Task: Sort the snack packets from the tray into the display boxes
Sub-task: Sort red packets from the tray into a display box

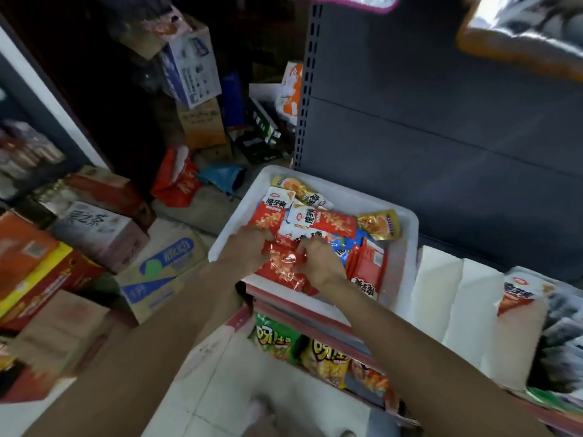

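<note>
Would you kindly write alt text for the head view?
Both hands, left hand and right hand, grip red snack packets in a white tray of mixed packets, with white display boxes to its right.

Two bare forearms reach in from the lower edge of the head view, with no sleeves, watch, bracelet or rings visible along them. The left hand (249,247) and the right hand (320,263) are gloveless, fingers uncovered. Near the bottom edge a blurred foot (262,414) shows what looks like a pale sandal strap, too smeared to tell more
</note>
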`<control>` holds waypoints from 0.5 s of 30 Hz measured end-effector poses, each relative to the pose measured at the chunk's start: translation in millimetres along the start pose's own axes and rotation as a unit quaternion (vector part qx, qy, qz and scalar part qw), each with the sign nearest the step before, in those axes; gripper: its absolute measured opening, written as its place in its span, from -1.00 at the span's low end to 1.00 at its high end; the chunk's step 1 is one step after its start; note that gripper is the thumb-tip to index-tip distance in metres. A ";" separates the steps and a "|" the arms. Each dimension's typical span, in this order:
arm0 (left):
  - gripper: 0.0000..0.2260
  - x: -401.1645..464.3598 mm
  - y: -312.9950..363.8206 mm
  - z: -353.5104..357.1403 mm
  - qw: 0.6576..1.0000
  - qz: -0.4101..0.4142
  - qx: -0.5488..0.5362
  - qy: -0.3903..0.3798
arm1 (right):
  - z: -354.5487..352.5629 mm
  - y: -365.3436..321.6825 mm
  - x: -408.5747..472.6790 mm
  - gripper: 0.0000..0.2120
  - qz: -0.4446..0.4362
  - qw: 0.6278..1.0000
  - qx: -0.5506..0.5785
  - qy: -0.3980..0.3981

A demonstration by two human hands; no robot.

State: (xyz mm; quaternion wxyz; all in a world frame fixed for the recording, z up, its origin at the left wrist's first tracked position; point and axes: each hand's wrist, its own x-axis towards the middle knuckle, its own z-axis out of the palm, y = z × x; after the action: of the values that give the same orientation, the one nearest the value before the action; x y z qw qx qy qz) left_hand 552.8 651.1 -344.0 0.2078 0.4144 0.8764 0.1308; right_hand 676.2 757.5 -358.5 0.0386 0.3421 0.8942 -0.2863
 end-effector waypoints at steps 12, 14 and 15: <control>-0.45 3.0 17.5 -9.1 0.953 -0.039 -0.301 -0.007 | -43.8 38.6 -28.3 -0.70 0.081 0.912 0.392 0.090; -0.59 4.8 35.8 -7.3 0.949 -0.027 -0.312 0.018 | -53.2 48.9 -38.3 -0.71 0.080 0.892 0.438 0.079; -0.63 4.2 46.4 -7.4 0.943 -0.026 -0.329 0.029 | -58.6 54.1 -44.4 -0.72 0.074 0.884 0.455 0.072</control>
State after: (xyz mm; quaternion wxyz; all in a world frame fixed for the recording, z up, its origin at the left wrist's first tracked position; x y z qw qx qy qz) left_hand 578.0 682.8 -320.0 0.3107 0.2958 0.8005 0.4184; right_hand 751.8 795.4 -324.2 -0.1652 0.4066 0.6381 -0.6326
